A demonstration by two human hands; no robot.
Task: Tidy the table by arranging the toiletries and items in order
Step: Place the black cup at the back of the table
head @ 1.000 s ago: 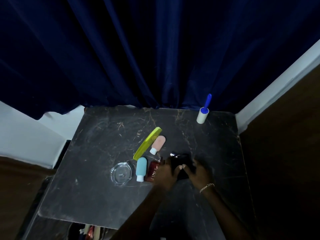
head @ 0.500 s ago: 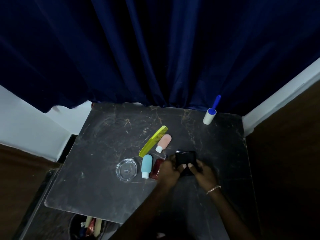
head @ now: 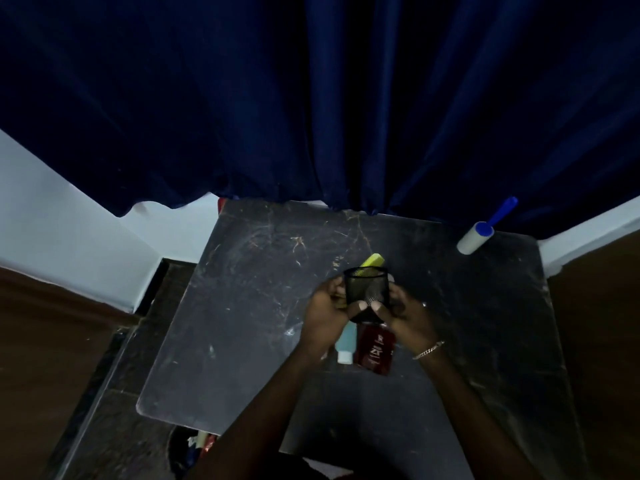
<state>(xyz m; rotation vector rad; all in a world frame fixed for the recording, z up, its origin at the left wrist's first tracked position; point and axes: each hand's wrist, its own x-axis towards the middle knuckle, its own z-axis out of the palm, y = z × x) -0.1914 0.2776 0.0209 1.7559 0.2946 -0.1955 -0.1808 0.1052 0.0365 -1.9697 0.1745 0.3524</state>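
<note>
A black mesh cup (head: 366,292) is held upright above the dark marble table (head: 256,306), gripped from both sides by my left hand (head: 325,313) and my right hand (head: 405,317). Behind the cup the tip of a yellow-green comb (head: 373,260) shows. Under my hands lie a light blue bottle (head: 347,342) with a white cap and a dark red bottle (head: 375,349). The pink bottle and the glass dish are hidden by my hands and arm.
A white lint roller with a blue handle (head: 479,235) lies at the table's far right corner. A dark blue curtain (head: 311,98) hangs behind the table. A bin holding items (head: 194,448) stands below the table's front left edge.
Both hands have lifted the black mesh cup off the table and turned it upright. The camera has moved in closer, and my hands now cover the pink bottle and glass dish.
</note>
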